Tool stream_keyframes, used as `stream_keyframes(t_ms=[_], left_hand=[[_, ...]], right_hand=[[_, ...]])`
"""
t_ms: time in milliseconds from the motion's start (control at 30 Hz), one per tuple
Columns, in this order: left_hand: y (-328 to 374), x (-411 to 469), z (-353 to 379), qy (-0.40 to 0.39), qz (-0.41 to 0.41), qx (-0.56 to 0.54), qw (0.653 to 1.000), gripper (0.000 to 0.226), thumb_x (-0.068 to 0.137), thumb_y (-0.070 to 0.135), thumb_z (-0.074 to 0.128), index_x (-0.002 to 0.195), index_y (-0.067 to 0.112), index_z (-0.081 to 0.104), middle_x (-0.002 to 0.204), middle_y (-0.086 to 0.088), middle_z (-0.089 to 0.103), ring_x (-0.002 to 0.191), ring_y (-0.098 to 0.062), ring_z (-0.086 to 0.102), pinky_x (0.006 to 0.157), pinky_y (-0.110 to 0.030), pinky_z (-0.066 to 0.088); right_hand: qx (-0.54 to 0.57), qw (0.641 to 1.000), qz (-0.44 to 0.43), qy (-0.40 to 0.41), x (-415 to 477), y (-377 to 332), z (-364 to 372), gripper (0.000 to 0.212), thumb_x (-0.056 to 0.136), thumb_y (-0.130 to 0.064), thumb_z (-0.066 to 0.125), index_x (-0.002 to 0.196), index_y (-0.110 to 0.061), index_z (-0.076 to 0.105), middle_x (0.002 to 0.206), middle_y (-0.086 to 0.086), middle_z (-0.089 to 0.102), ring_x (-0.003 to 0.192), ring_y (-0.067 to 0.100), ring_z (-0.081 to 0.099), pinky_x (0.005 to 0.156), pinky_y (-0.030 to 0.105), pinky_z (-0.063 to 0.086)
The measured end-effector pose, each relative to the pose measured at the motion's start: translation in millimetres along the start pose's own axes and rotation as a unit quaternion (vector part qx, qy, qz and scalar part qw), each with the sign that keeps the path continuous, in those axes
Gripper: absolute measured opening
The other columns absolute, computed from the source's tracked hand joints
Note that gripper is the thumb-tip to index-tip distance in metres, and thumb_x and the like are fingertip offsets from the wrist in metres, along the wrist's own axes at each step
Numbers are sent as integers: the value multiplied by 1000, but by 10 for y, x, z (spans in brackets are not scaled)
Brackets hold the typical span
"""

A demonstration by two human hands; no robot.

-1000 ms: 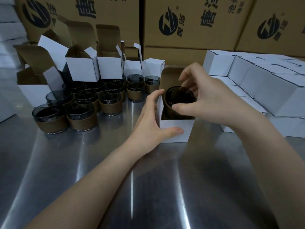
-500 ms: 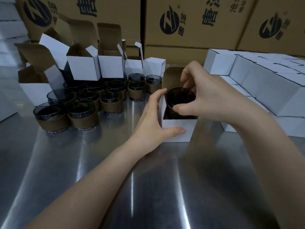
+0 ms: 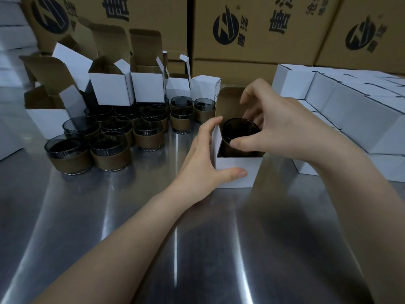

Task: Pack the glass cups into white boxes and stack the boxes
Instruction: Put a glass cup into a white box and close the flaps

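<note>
An open white box (image 3: pixel 232 166) stands on the steel table (image 3: pixel 153 238) in the middle, its brown flap up at the back. My left hand (image 3: pixel 203 163) grips its left front corner, thumb across the front face and fingers along the left wall. My right hand (image 3: pixel 271 128) pinches the rim of a dark glass cup (image 3: pixel 240 133) that sits partly inside the box. Several more glass cups with brown sleeves (image 3: pixel 109 154) crowd the table to the left.
Several open white boxes (image 3: pixel 111 88) stand behind the cups at the left. Closed white boxes (image 3: pixel 355 113) are stacked at the right. Large brown cartons (image 3: pixel 252 29) wall off the back. The table's near half is bare steel.
The cup has sunk a little lower into the box under my right hand. My left hand keeps its hold on the box.
</note>
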State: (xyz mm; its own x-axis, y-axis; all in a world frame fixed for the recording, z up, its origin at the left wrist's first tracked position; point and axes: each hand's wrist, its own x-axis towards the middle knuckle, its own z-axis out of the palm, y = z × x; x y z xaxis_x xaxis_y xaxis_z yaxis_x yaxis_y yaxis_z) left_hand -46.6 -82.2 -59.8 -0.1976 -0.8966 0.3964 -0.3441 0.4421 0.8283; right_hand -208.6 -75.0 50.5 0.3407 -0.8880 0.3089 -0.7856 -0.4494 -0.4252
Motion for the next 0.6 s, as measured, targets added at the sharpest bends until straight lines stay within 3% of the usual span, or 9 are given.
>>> stream_keyframes(t_ms=[167,367,467,600], left_hand=[[4,4,-2,3,-1,-3,1000,98,65,45,84,131,68,15,144,6,37,134,-17,41,110,-47,41],[-20,16,-3,2,5,-4,1000,97,64,45,85,129,69,18,143,8,39,134,-16,42,110,-44,41],[-52,20,2,5,5,0,1000,97,64,47,85,129,70,17,140,14,38,134,-11,39,107,-32,38],[-67,17,-3,5,6,2,1000,97,65,48,85,128,73,15,128,32,33,131,-3,34,95,-14,30]], right_hand=[[-41,999,14,-31,74,-22,39,56,68,-40,79,104,-26,38,93,-2,60,78,14,58,69,41,53],[-98,991,51,-73,158,-41,98,56,65,-44,82,97,-21,41,86,-3,55,75,9,50,56,32,41],[-122,986,59,-95,221,-61,85,58,65,-46,84,94,-21,41,84,-4,52,71,9,46,52,31,31],[-162,975,73,-134,282,-115,122,60,66,-45,84,96,-21,38,85,-3,50,77,16,50,52,30,32]])
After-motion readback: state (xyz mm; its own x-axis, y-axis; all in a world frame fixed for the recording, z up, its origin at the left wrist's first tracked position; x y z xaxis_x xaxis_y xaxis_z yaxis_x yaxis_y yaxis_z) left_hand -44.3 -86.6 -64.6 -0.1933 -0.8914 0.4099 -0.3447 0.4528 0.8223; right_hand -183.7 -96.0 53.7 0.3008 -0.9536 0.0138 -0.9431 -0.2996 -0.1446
